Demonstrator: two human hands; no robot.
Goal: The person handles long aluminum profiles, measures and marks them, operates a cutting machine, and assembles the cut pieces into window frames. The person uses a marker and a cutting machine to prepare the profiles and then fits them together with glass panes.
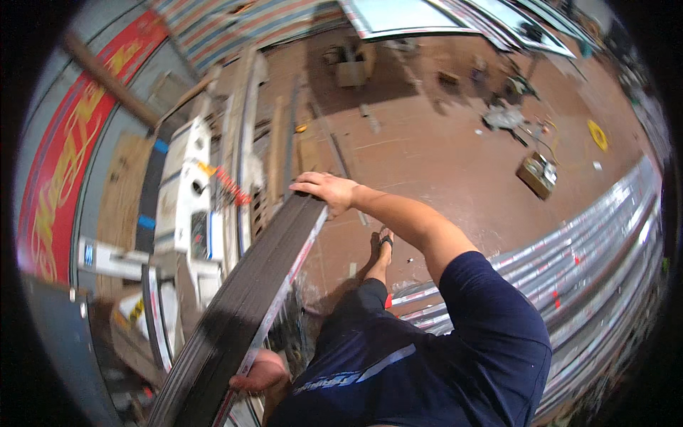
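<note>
A long dark brown, ribbed profile bar [256, 277] slants from the lower left up to the middle of the head view. Along its right side runs a pale strip with red marks. My right hand [331, 191] grips the far end, its fingers laid over the top edge. Lower down, my left hand [262, 370] holds the bar's right side, close to my body. Part of that hand is hidden by the bar, whose near end runs out of view.
A white machine [186, 164] with a red coiled hose [233, 188] stands left of the bar. Wrapped long profiles [569, 263] lie stacked on the right. On the brown floor sit an open box [537, 175] and a yellow coil [597, 135]. Framed panels [413, 18] lie at the back.
</note>
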